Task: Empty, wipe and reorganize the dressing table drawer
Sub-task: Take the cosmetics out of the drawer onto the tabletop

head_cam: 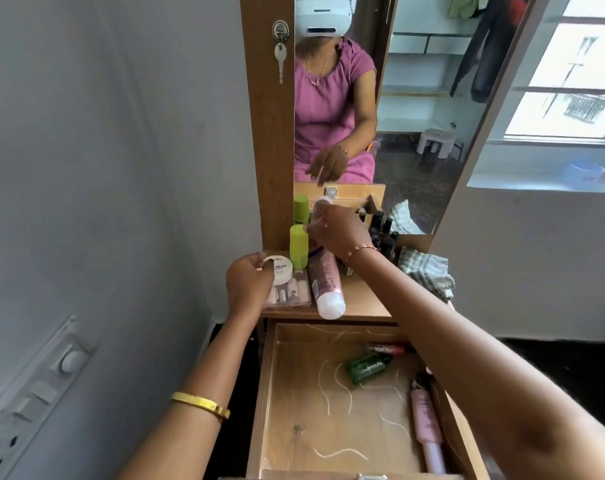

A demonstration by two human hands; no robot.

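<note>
The wooden drawer (270, 393) stands pulled open below the dressing table top (360, 292). Inside lie a green bottle (367, 367), a red-capped tube (386, 348) and a pink bottle (426, 422), with white streaks on the bottom. My left hand (249, 282) grips a round white jar (281, 270) at the left of the table top, over a clear box of small bottles (290, 292). My right hand (335, 230) holds a small pale bottle (317, 211) by the mirror, next to a lime green container (299, 245). A long pink tube (325, 285) lies on the top.
Dark small bottles (380, 233) crowd the back right of the top, beside a checked cloth (426, 271). The mirror (380, 109) rises behind. A grey wall with a switch panel (34, 400) is on the left. A key (280, 60) hangs in the wooden side panel.
</note>
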